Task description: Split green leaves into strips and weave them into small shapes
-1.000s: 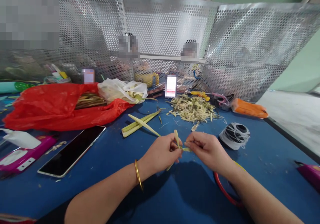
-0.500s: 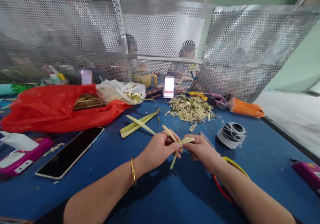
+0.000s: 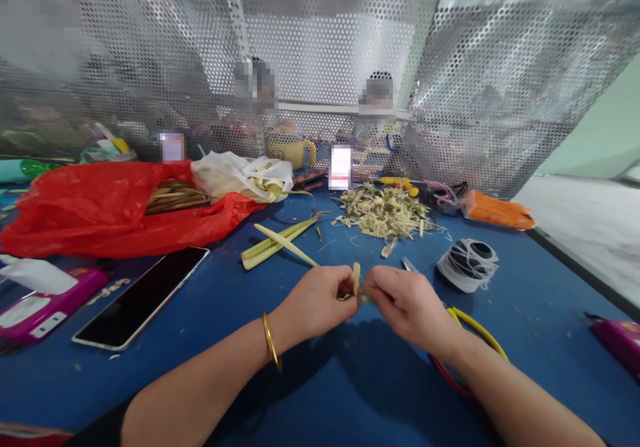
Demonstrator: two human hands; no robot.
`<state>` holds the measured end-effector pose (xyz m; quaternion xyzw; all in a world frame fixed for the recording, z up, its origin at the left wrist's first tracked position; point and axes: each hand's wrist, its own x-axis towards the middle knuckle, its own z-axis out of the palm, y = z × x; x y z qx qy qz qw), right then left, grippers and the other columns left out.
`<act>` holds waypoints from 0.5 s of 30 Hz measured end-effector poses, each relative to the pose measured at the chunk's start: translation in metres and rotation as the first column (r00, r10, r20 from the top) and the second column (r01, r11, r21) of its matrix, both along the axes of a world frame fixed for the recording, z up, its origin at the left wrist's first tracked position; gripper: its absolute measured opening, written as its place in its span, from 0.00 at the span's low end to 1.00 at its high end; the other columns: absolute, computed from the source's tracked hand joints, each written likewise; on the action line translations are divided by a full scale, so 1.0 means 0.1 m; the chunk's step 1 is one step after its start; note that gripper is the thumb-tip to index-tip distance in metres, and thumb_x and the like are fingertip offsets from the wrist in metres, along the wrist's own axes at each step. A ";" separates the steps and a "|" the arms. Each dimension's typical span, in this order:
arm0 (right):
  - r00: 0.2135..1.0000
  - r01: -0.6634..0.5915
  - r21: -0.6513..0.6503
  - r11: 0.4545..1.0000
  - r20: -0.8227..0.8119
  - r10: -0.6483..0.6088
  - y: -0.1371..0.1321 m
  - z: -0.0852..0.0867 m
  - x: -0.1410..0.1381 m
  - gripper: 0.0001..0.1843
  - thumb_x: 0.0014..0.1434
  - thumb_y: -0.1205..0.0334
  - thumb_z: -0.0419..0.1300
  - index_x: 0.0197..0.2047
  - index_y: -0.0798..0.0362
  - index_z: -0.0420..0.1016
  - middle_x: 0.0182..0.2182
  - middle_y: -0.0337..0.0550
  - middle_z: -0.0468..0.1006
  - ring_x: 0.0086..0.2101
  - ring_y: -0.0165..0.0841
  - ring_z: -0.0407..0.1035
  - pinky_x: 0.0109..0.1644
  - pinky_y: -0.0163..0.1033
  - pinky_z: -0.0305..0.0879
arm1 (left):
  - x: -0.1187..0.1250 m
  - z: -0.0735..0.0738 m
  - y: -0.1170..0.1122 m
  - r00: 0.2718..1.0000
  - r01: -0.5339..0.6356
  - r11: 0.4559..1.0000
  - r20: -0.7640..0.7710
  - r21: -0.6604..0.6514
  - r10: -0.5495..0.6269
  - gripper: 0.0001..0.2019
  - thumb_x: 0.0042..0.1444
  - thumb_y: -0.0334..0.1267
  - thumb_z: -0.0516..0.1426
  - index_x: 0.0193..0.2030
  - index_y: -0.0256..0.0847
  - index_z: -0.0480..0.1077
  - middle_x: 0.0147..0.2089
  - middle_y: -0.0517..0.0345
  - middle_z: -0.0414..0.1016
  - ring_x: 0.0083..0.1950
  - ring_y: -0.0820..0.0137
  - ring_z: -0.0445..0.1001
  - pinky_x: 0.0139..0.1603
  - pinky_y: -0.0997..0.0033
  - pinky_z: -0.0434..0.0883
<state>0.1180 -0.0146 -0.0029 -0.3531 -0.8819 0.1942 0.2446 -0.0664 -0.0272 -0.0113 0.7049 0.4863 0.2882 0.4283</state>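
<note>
Over the blue table (image 3: 300,394), my left hand (image 3: 317,304) pinches a pale green leaf strip (image 3: 357,278), whose end sticks up above the fingertips. My right hand (image 3: 410,307) is closed at the same strip, fingertips almost meeting those of the left; its grip is partly hidden by the curled fingers. Beyond my left hand, a long pointed strip (image 3: 287,244) lies across wider green stalk pieces (image 3: 253,255). Under my right wrist rests a tool with yellow and red handles (image 3: 483,334), its metal tip showing past the hand.
A spool of white thread (image 3: 467,265) stands at right, behind it a heap of plant shreds (image 3: 385,214) and an orange packet (image 3: 497,210). At left lie a phone (image 3: 143,300), a magenta device (image 3: 55,307) and a red bag (image 3: 90,207). A perforated metal screen (image 3: 320,47) closes the back.
The crossed strips between my fingers have been turned and drawn in, so only a short end shows upright. My right hand has rolled over, knuckles up, and the view has shifted slightly.
</note>
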 end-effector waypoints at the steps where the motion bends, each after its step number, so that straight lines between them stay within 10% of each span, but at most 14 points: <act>1: 0.999 -0.015 -0.101 0.995 -0.050 0.010 0.04 0.01 0.01 0.10 0.61 0.65 0.50 0.27 0.53 0.65 0.23 0.37 0.66 0.26 0.28 0.59 0.30 0.33 0.52 | 0.00 0.02 -0.01 0.997 0.062 0.997 0.041 -0.048 -0.060 0.02 0.47 0.30 0.55 0.28 0.39 0.66 0.25 0.62 0.73 0.26 0.72 0.72 0.26 0.76 0.65; 5: 0.959 -0.080 -0.551 0.831 -0.271 -0.087 0.15 -0.02 0.03 0.12 0.55 0.56 0.58 0.25 0.54 0.67 0.19 0.33 0.63 0.23 0.26 0.55 0.26 0.32 0.50 | 0.01 0.08 -0.01 0.937 0.233 0.948 0.309 -0.216 -0.160 0.04 0.47 0.31 0.58 0.29 0.39 0.64 0.26 0.61 0.74 0.25 0.72 0.74 0.28 0.74 0.69; 10: 0.861 -0.096 -0.852 0.515 -0.330 -0.386 0.14 -0.12 -0.07 0.12 0.47 0.53 0.62 0.24 0.53 0.66 0.13 0.27 0.56 0.15 0.21 0.40 0.18 0.32 0.36 | 0.05 0.05 0.03 0.901 0.054 0.986 0.432 -0.160 0.021 0.05 0.49 0.32 0.58 0.33 0.38 0.66 0.26 0.61 0.74 0.26 0.73 0.75 0.31 0.74 0.71; 12: 0.841 -0.057 -0.855 0.515 -0.319 -0.437 0.11 -0.16 -0.13 0.11 0.48 0.54 0.60 0.25 0.53 0.67 0.13 0.27 0.53 0.15 0.22 0.39 0.18 0.32 0.35 | 0.06 0.02 0.06 0.906 -0.070 0.990 0.407 -0.120 0.113 0.04 0.49 0.32 0.57 0.33 0.38 0.67 0.26 0.62 0.74 0.26 0.73 0.75 0.31 0.74 0.71; 15: 0.857 0.115 -0.667 0.736 -0.307 -0.413 0.01 -0.21 -0.19 0.11 0.53 0.56 0.56 0.23 0.52 0.65 0.15 0.31 0.56 0.18 0.25 0.48 0.21 0.32 0.45 | 0.05 -0.03 0.10 0.916 -0.228 0.971 0.321 -0.076 0.240 0.04 0.48 0.32 0.57 0.32 0.38 0.67 0.26 0.62 0.74 0.26 0.71 0.76 0.29 0.74 0.71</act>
